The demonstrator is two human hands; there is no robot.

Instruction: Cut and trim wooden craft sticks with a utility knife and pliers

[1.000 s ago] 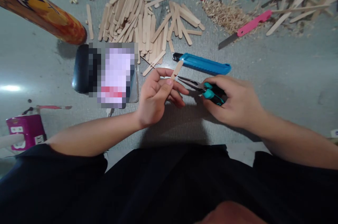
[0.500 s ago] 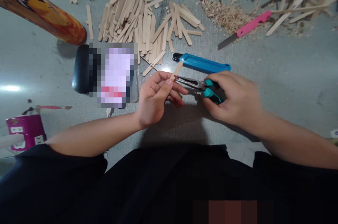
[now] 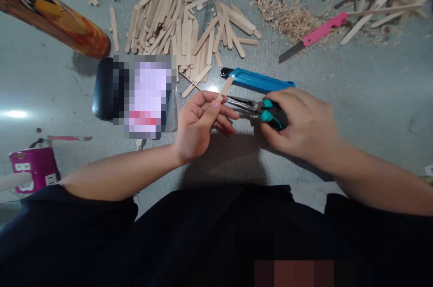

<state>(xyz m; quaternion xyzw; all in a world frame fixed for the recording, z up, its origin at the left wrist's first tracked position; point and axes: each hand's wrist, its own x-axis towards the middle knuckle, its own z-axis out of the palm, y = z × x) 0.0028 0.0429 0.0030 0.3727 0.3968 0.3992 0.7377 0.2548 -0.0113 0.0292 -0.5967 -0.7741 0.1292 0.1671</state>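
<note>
My left hand (image 3: 199,125) pinches a short wooden stick (image 3: 225,88) between thumb and fingers, its free end pointing up and away. My right hand (image 3: 301,122) is wrapped round the teal handles of a pair of pliers (image 3: 252,106). The thin jaws of the pliers reach left to the stick just above my left fingertips. A blue utility knife (image 3: 259,80) lies on the grey floor right behind both hands.
A heap of wooden sticks (image 3: 182,25) lies further back, with wood shavings (image 3: 287,19) and a pink-handled knife (image 3: 313,36) to the right. A phone (image 3: 142,95) on a dark case lies left, an orange cylinder (image 3: 50,12) at far left, a magenta box (image 3: 34,167) near my left elbow.
My right hand has moved the pliers up and to the left, so the jaws now meet the stick. The left hand has barely shifted.
</note>
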